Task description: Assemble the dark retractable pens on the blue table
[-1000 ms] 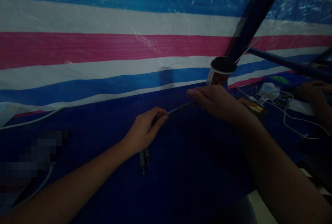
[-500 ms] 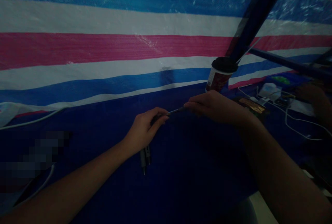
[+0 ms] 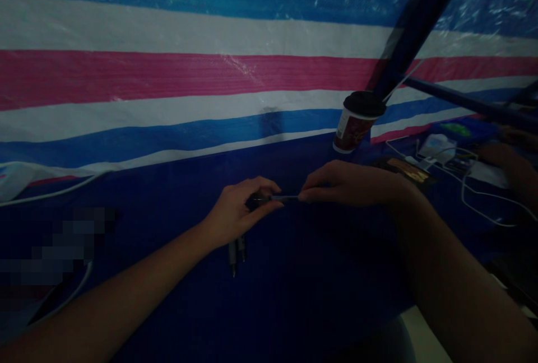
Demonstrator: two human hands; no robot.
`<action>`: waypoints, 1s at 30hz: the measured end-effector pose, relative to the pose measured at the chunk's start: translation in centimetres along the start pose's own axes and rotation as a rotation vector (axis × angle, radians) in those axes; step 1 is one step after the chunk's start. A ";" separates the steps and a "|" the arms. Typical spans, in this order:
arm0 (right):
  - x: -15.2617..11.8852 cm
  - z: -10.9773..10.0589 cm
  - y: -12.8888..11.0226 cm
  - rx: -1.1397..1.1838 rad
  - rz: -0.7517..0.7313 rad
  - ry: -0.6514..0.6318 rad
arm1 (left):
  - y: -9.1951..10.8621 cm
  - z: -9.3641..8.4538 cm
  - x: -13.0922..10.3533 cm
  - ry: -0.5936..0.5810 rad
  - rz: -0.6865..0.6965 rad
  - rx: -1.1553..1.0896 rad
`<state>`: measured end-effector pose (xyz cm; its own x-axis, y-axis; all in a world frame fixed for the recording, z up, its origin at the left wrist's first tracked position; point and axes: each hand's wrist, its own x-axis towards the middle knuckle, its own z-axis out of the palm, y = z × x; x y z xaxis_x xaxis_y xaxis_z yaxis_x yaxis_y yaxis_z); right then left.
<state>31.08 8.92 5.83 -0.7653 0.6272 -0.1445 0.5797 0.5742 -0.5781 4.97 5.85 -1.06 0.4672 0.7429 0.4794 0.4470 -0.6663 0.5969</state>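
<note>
Both my hands meet over the blue table (image 3: 294, 284), one at each end of a slim, grey, pen-like rod (image 3: 288, 198). My left hand (image 3: 235, 212) has thumb and fingers closed around its left end, and something dark shows inside the curl of the fingers. With thumb and fingertips pinched, my right hand (image 3: 336, 184) grips the right end. The rod lies roughly level, and the fingers hide both its ends. Below my left wrist are two grey pens (image 3: 232, 256), side by side on the table, their upper parts covered by the hand.
A lidded paper cup (image 3: 355, 128) stands behind my right hand. To the right are white cables (image 3: 483, 189), a blue tray (image 3: 466, 128) and another person's hand (image 3: 498, 156). A striped sheet (image 3: 189, 77) hangs behind, with a blue metal post (image 3: 416, 32).
My right hand has come down slightly, and the rod went from tilted to about level. The left fingers have moved a little right and opened slightly around it.
</note>
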 end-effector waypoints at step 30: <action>2.3 2.8 -1.7 0.185 0.085 0.268 | -1.7 -0.7 0.9 0.080 -0.288 0.460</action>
<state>27.58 7.94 4.22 -0.6010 0.7993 0.0038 0.5591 0.4237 -0.7126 4.16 7.69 -1.18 0.2257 0.8901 0.3960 0.8439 -0.3817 0.3769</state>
